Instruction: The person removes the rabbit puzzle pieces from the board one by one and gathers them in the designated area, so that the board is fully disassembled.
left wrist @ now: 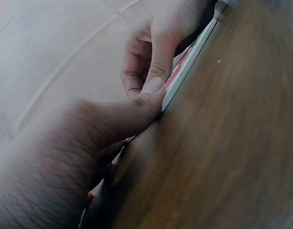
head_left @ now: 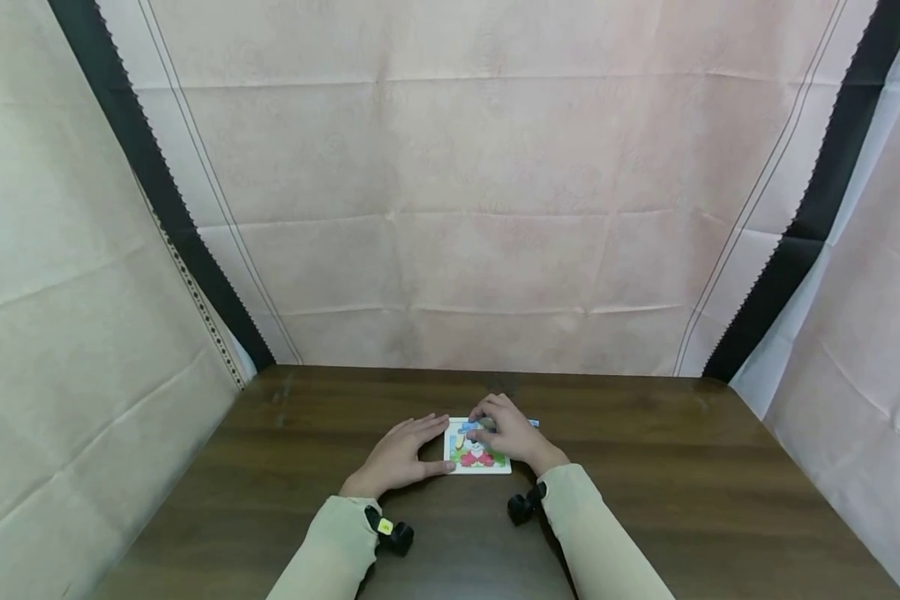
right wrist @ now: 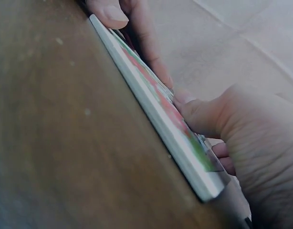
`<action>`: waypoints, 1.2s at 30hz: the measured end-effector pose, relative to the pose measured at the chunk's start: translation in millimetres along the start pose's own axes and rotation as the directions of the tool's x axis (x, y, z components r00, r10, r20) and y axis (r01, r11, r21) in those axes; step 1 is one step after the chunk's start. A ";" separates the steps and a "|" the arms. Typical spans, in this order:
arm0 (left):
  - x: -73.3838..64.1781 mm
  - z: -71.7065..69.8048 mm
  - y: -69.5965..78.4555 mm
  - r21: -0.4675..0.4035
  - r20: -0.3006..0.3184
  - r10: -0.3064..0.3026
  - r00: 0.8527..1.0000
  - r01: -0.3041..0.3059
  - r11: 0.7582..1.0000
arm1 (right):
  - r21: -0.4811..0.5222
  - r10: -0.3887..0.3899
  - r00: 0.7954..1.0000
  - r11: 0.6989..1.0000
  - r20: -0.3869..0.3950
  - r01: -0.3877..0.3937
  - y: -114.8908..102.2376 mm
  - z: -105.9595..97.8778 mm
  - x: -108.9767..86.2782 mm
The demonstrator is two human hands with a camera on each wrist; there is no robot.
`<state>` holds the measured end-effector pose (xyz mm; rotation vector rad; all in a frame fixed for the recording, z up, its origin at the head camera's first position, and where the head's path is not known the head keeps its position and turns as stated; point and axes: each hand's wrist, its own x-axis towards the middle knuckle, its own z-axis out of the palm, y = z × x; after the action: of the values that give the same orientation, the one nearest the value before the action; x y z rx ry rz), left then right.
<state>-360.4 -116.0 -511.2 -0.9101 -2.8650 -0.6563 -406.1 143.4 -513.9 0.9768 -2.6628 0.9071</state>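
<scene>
A small, thick board (head_left: 480,469) with a white border and a bright cartoon picture lies on the table in the head view. My left hand (head_left: 403,454) steadies its left side, fingers stretched toward the far corner and thumb at the near corner. Over the picture's upper right part, my right hand (head_left: 512,433) bends its fingers, with thumb and index tips close to the surface. I cannot tell whether a piece is between them. From the right wrist view, the right thumb (right wrist: 199,114) meets the board's picture side. Part of the picture is hidden under this hand.
The brown wooden table (head_left: 270,508) spreads out around the board. A pale cloth wall (head_left: 495,208) rises behind its far edge, with more cloth at both sides. A bit of blue (head_left: 534,423) shows just past the right hand. Black wrist cameras (head_left: 521,508) sit at both cuffs.
</scene>
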 end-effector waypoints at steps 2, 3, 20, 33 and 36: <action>-0.1 0.8 0.2 0.001 0.007 -0.002 1.000 0.002 1.000 | 0.007 0.011 1.000 1.000 0.010 -0.011 0.3 0.5 -0.5; -0.1 1.3 0.1 0.003 0.005 0.000 1.000 0.000 1.000 | 0.009 0.014 1.000 1.000 0.009 -0.014 0.6 0.7 -0.5; -1.5 4.2 0.3 0.009 -0.008 -0.004 1.000 0.004 1.000 | 0.065 -0.003 1.000 0.998 -0.026 0.005 0.9 0.4 -3.4; 0.8 4.2 -0.1 0.009 -0.013 -0.004 1.000 0.004 1.000 | 0.087 0.009 0.996 0.996 -0.086 -0.002 6.8 0.3 -2.2; -0.6 4.6 -1.2 0.012 -0.010 -0.009 1.000 0.009 1.000 | 0.108 0.000 0.995 0.994 -0.096 0.011 5.8 1.4 -3.0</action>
<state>-360.2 -115.3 -516.0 -0.8907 -2.8632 -0.6415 -407.3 147.6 -519.0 0.9369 -2.5538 1.0785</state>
